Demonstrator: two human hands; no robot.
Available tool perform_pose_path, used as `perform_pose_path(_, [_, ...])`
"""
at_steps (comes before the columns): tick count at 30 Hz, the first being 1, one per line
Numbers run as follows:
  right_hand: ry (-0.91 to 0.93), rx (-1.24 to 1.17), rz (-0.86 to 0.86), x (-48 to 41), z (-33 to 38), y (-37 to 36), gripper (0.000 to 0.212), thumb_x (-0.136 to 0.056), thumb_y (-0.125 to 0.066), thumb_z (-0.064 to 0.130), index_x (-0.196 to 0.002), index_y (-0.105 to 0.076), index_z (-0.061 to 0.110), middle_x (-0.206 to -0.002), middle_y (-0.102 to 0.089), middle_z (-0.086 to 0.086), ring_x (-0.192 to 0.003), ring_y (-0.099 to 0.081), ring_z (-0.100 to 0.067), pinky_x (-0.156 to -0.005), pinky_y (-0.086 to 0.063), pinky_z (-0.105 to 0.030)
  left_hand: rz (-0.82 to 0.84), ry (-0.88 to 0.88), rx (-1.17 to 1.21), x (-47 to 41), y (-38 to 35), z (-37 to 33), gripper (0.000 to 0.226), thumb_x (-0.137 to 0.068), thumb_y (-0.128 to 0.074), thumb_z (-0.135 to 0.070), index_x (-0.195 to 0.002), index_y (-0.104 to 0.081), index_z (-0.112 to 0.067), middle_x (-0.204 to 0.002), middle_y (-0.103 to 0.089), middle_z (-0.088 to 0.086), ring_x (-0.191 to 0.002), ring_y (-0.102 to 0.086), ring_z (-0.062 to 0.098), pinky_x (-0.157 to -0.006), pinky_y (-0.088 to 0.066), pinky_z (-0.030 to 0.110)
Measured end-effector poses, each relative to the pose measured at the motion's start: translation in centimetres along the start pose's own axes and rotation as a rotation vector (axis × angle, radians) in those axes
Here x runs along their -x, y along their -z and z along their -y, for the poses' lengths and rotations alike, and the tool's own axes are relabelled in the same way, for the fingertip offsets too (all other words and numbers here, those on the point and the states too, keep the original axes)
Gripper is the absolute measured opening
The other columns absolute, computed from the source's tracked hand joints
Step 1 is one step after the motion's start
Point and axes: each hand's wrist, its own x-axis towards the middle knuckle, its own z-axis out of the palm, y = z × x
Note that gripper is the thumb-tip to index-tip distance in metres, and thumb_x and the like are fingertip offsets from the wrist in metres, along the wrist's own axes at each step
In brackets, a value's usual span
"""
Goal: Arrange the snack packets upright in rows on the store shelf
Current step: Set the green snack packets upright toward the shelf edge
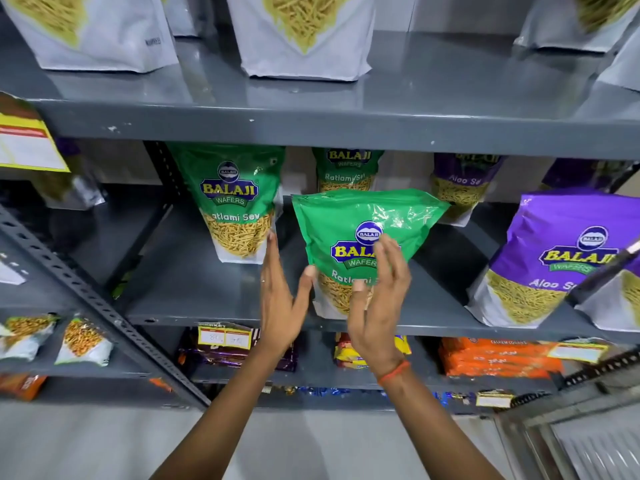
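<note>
A green Ratlami Sev packet (349, 216) stands at the front edge of the grey middle shelf (194, 289), its top leaning towards me. My left hand (280, 306) is open just left of it, thumb tip at the packet's left edge. My right hand (377, 306) is spread in front of the packet's lower half, fingers apart, covering part of the label. A second green packet (235, 199) stands upright to the left and further back. A third green packet (348, 171) stands at the rear.
Purple Aloo Sev packets (554, 251) stand on the right of the same shelf, one more (460, 188) at the back. White sev bags (304, 36) line the shelf above. Orange packs (491, 358) and price tags (224, 337) sit below. A slotted post (86, 292) slants on the left.
</note>
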Motion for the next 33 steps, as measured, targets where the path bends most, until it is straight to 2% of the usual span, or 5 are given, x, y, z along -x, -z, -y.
perform_pose_path(7, [-0.107, -0.228, 0.400, -0.2, 3.3, -10.6, 0.053, -0.095, -0.037, 0.014, -0.145, -0.019, 0.015, -0.152, -0.020, 0.005, -0.144, -0.016, -0.006, -0.119, -0.013, -0.019, -0.199, 0.154, 0.060, -5.0, 4.5, 6.6, 0.073, -0.092, -0.044, -0.039, -0.147, 0.000, -0.018, -0.160, -0.007, 0.005, -0.146, -0.010, 0.012, -0.121, -0.017, 0.041])
perform_pose_path(15, [-0.784, -0.342, 0.572, -1.8, -1.7, -18.1, 0.059, -0.097, -0.039, 0.009, -0.146, -0.007, 0.004, -0.157, -0.014, -0.015, -0.146, -0.013, -0.026, -0.120, -0.013, -0.035, 0.030, 0.397, 0.199, -9.5, 7.1, 13.7, 0.059, -0.091, -0.054, -0.015, -0.142, -0.025, -0.006, -0.149, -0.036, 0.016, -0.137, -0.035, 0.023, -0.103, -0.031, 0.025])
perform_pose_path(24, [-0.824, -0.443, 0.587, 0.5, -1.5, -17.3, 0.051, -0.091, -0.054, 0.007, -0.137, -0.033, 0.003, -0.142, -0.045, -0.016, -0.133, -0.042, -0.027, -0.114, -0.034, -0.045, 0.039, 0.429, 0.228, -6.7, 10.0, 13.8, 0.043, -0.087, -0.062, -0.016, -0.126, -0.048, -0.005, -0.125, -0.062, 0.014, -0.113, -0.059, 0.021, -0.094, -0.047, 0.026])
perform_pose_path(30, [-0.797, -0.432, 0.609, 4.4, 0.7, -15.1, 0.053, -0.084, -0.066, 0.011, -0.130, -0.041, 0.012, -0.132, -0.053, -0.008, -0.117, -0.050, -0.012, -0.088, -0.040, 0.002, 0.061, 0.391, 0.237, -1.7, 12.9, 14.0, 0.033, -0.088, -0.059, -0.009, -0.120, -0.051, -0.007, -0.114, -0.063, -0.005, -0.104, -0.061, 0.005, -0.079, -0.050, 0.005])
perform_pose_path(33, [-0.792, -0.459, 0.626, 5.3, 1.6, -14.5, 0.053, -0.084, -0.066, 0.010, -0.131, -0.040, 0.013, -0.132, -0.051, -0.005, -0.119, -0.047, -0.012, -0.093, -0.040, -0.003, 0.097, 0.379, 0.228, -0.7, 13.7, 13.7, 0.027, -0.088, -0.058, -0.009, -0.113, -0.052, -0.018, -0.107, -0.062, -0.014, -0.093, -0.062, -0.012, -0.075, -0.049, 0.002])
